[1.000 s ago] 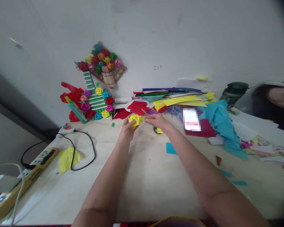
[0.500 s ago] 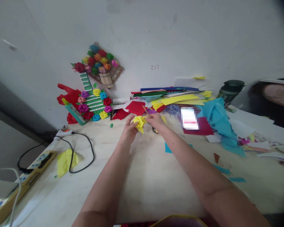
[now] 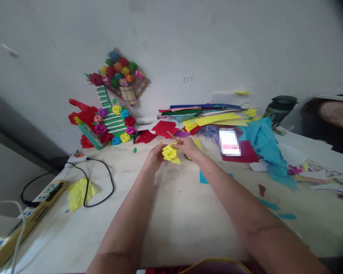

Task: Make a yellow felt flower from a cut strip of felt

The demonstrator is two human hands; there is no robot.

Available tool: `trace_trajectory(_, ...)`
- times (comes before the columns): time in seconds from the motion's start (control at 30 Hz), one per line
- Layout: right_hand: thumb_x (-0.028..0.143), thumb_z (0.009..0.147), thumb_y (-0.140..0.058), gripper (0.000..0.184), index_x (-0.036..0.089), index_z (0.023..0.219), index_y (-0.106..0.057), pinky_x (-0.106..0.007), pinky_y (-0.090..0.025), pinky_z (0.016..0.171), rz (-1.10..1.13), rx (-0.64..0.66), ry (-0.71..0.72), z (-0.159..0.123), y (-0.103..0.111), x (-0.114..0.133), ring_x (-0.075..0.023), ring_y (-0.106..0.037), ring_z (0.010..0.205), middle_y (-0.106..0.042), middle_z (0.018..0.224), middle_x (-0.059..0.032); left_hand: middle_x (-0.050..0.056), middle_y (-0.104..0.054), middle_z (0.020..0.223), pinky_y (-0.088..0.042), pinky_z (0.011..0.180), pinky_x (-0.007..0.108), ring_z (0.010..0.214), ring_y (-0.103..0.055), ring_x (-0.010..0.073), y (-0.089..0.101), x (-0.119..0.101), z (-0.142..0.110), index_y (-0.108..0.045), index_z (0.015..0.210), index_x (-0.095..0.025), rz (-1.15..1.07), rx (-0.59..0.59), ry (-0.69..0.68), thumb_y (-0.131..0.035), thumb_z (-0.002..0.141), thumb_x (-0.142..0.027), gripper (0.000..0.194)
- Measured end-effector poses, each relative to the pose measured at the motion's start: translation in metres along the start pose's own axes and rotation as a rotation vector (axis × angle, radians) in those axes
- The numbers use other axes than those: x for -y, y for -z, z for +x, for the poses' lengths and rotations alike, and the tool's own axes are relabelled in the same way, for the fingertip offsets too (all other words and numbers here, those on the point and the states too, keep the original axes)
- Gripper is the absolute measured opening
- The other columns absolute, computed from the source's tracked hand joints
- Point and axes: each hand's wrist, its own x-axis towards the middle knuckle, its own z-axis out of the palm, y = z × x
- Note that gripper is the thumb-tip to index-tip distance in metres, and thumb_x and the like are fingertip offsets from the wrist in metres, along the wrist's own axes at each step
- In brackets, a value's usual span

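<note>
Over the middle of the table, my left hand (image 3: 156,158) is closed around the left side of a yellow paper flower (image 3: 170,153) with folded petals. My right hand (image 3: 187,147) pinches a thin wooden stick (image 3: 173,136) that slants up and to the left. The fingertips of that hand are at the upper right edge of the flower; whether they press on it I cannot tell. Beneath my right wrist, a yellow paper piece (image 3: 198,144) and part of a dark scissor handle (image 3: 188,156) show. A blue paper piece (image 3: 204,177) lies partly under the right forearm.
Stacked coloured paper (image 3: 217,120) lies along the wall. A flower-trimmed green guitar shape (image 3: 114,123) and a glue bottle (image 3: 90,134) stand at left. A power strip (image 3: 42,201) and black cable (image 3: 113,182) lie nearer. A phone (image 3: 230,142), blue crepe paper (image 3: 263,140) and dark bottle (image 3: 281,108) are right.
The yellow flower has turned in my left hand, so its folded petals now face me. My right hand has come closer to it, and the stick's tilt has changed.
</note>
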Motion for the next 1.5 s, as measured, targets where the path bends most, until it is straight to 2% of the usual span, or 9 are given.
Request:
trace_trajectory(0.27, 0.021, 0.063, -0.056, 0.014, 0.013, 0.072, -0.061, -0.021, -0.042, 0.056, 0.085, 0.04, -0.053, -0.001, 0.0, 0.001, -0.011, -0.054, 0.06, -0.061, 0.065, -0.0012, 0.006, -0.062, 0.073, -0.043, 0.049, 0.025, 0.06, -0.058, 0.0154, -0.001, 0.001, -0.001, -0.058, 0.079, -0.014, -0.013, -0.01, 0.056, -0.055, 0.069, -0.037, 0.026)
trace_trajectory(0.63, 0.026, 0.059, -0.057, 0.016, 0.012, 0.066, -0.059, -0.02, -0.039, 0.054, 0.038, 0.189, 0.056, -0.002, -0.006, -0.003, -0.01, -0.05, 0.059, -0.056, 0.062, 0.0011, 0.007, -0.062, 0.066, -0.044, 0.056, 0.026, 0.059, -0.058, 0.0159, 0.003, 0.004, -0.001, -0.058, 0.064, -0.013, -0.006, 0.078, 0.185, -0.054, 0.068, -0.04, 0.028)
trace_trajectory(0.8, 0.031, 0.059, -0.056, 0.019, 0.012, 0.062, -0.058, -0.019, -0.035, 0.051, -0.043, 0.167, 0.093, 0.001, -0.007, -0.011, -0.0078, -0.044, 0.054, -0.049, 0.055, 0.0041, 0.005, -0.062, 0.07, -0.043, 0.058, 0.026, 0.061, -0.057, 0.0151, 0.005, 0.005, -0.002, -0.061, 0.076, -0.013, 0.006, 0.121, 0.174, -0.059, 0.064, -0.026, 0.018)
trace_trajectory(0.9, 0.03, 0.06, -0.054, 0.018, 0.013, 0.06, -0.057, -0.018, -0.033, 0.049, -0.056, 0.175, 0.094, 0.001, -0.008, -0.012, -0.0071, -0.042, 0.051, -0.045, 0.053, 0.0048, 0.006, -0.062, 0.068, -0.044, 0.059, 0.028, 0.062, -0.058, 0.0165, 0.006, 0.005, -0.003, -0.061, 0.074, -0.012, 0.036, 0.138, 0.153, -0.059, 0.061, -0.023, 0.017)
trace_trajectory(1.13, 0.032, 0.066, -0.05, 0.02, 0.014, 0.068, -0.058, -0.018, -0.035, 0.051, -0.116, 0.19, 0.113, 0.001, -0.01, -0.013, -0.0084, -0.045, 0.055, -0.05, 0.058, 0.0031, 0.008, -0.062, 0.064, -0.045, 0.059, 0.031, 0.063, -0.059, 0.0196, 0.004, 0.005, -0.003, -0.06, 0.07, -0.011, 0.068, 0.108, 0.164, -0.057, 0.061, -0.021, 0.013)
trace_trajectory(1.23, 0.039, 0.069, -0.048, 0.027, 0.015, 0.066, -0.058, -0.019, -0.035, 0.054, -0.25, 0.155, 0.135, 0.0, -0.007, -0.011, -0.0095, -0.046, 0.057, -0.052, 0.059, 0.0021, 0.009, -0.063, 0.068, -0.046, 0.062, 0.031, 0.064, -0.06, 0.0193, 0.003, 0.005, -0.002, -0.059, 0.072, -0.01, 0.071, 0.12, 0.196, -0.055, 0.062, -0.021, 0.015)
trace_trajectory(1.33, 0.045, 0.078, -0.034, 0.038, 0.018, 0.072, -0.06, -0.021, -0.036, 0.06, -0.309, 0.122, 0.098, 0.0, -0.004, -0.005, -0.0115, -0.049, 0.064, -0.058, 0.069, -0.0011, 0.012, -0.063, 0.068, -0.046, 0.065, 0.034, 0.066, -0.061, 0.0211, 0.005, 0.004, -0.002, -0.058, 0.072, -0.01, 0.055, 0.144, 0.208, -0.053, 0.063, -0.022, 0.015)
trace_trajectory(1.4, 0.041, 0.081, -0.028, 0.039, 0.019, 0.077, -0.06, -0.023, -0.036, 0.064, -0.328, 0.102, 0.079, 0.0, -0.002, -0.002, -0.0129, -0.051, 0.069, -0.061, 0.078, -0.0031, 0.012, -0.064, 0.068, -0.046, 0.065, 0.035, 0.066, -0.061, 0.0216, 0.006, 0.003, -0.002, -0.057, 0.071, -0.011, 0.042, 0.142, 0.193, -0.053, 0.063, -0.022, 0.014)
trace_trajectory(1.5, 0.034, 0.08, -0.034, 0.031, 0.018, 0.074, -0.06, -0.024, -0.036, 0.066, -0.358, 0.078, 0.111, 0.002, 0.001, -0.001, -0.0137, -0.052, 0.072, -0.061, 0.079, -0.0042, 0.012, -0.064, 0.068, -0.047, 0.063, 0.034, 0.064, -0.061, 0.0214, 0.008, 0.002, -0.001, -0.056, 0.072, -0.01, 0.052, 0.122, 0.163, -0.054, 0.062, -0.022, 0.015)
